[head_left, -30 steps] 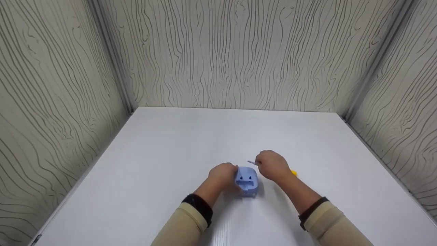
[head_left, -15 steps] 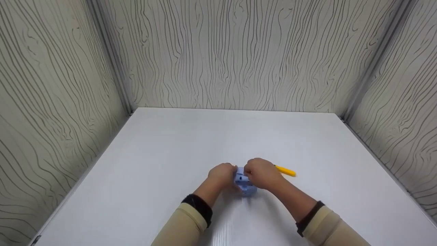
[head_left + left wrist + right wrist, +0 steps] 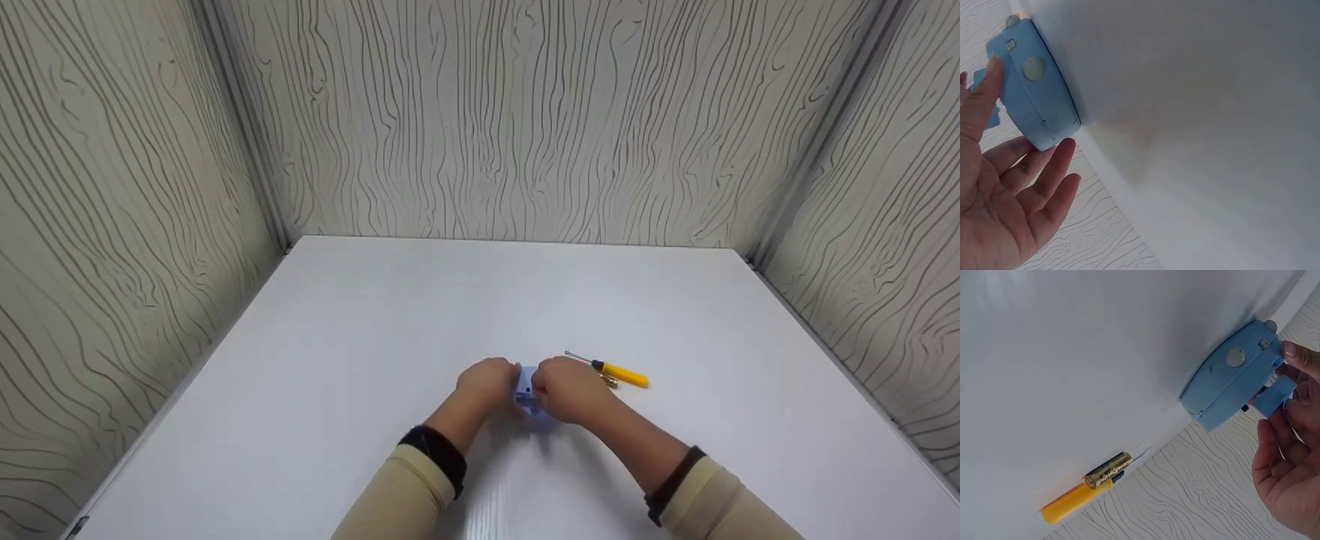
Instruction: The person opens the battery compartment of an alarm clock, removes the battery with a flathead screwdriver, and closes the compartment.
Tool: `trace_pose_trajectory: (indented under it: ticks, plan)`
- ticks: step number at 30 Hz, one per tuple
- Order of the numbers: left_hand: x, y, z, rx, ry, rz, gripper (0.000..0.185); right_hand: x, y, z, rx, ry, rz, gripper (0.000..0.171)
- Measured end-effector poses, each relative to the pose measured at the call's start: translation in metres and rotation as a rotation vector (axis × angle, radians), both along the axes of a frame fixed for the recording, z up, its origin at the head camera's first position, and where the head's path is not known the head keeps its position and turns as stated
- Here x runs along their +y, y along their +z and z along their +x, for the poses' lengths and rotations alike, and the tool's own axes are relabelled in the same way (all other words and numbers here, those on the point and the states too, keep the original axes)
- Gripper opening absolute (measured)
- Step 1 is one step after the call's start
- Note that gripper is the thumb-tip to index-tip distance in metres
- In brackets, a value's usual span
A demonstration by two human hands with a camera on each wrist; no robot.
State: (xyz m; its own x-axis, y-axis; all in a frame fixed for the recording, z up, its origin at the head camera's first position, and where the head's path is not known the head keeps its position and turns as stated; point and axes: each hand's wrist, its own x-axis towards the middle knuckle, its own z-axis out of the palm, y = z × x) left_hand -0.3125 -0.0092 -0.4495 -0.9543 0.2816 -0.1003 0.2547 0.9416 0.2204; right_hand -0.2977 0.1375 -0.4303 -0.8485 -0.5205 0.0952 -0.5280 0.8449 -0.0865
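Note:
A light blue plastic device (image 3: pixel 528 375) with rounded ends and an opening in its upper face sits on the white table. My left hand (image 3: pixel 489 384) grips its left side; in the left wrist view the thumb lies along the blue shell (image 3: pixel 1044 104) and the fingertips are at its end. My right hand (image 3: pixel 571 390) pinches a small blue battery cover (image 3: pixel 1276 396), tilted close over the opening. The right thumb touches the device's edge in the right wrist view. From the head view, the right hand hides the cover and much of the device.
Right of the device, a yellow-handled screwdriver (image 3: pixel 624 374) lies on the table (image 3: pixel 420 300). Right beside it lies a gold and black battery (image 3: pixel 1108 470). Wood-patterned panels (image 3: pixel 480 120) enclose the table at the back and sides.
My right hand has come left and down, carrying the cover onto the device. The screwdriver and battery, earlier mostly behind that hand, now show. My left hand stays in place.

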Motion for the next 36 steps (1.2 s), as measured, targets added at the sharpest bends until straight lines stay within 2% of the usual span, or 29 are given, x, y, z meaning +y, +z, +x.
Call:
trace_pose_trajectory:
  ticks: [6, 11, 20, 26, 33, 36]
  plan:
    - [0.000, 0.000, 0.000, -0.002, 0.000, 0.000, 0.076, -0.003, -0.004, 0.000, -0.035, -0.036, 0.030, 0.014]
    - [0.002, 0.000, 0.000, -0.024, 0.012, -0.009, 0.075, -0.005, -0.003, 0.001, -0.024, -0.044, 0.052, 0.009]
    - [0.003, 0.001, 0.001, -0.023, 0.011, -0.038, 0.073, -0.007, -0.007, 0.005, 0.032, -0.018, 0.114, 0.012]
    - [0.002, 0.001, 0.000, -0.032, 0.022, -0.037, 0.070, -0.007, -0.012, 0.007, 0.050, 0.006, 0.098, 0.014]
    - [0.002, -0.001, -0.001, -0.019, 0.015, -0.050, 0.073, -0.004, -0.016, 0.007, 0.158, 0.081, 0.077, 0.014]
    - [0.002, -0.002, -0.002, -0.018, 0.019, -0.044, 0.074, -0.003, -0.017, 0.007, 0.149, 0.084, 0.062, 0.013]
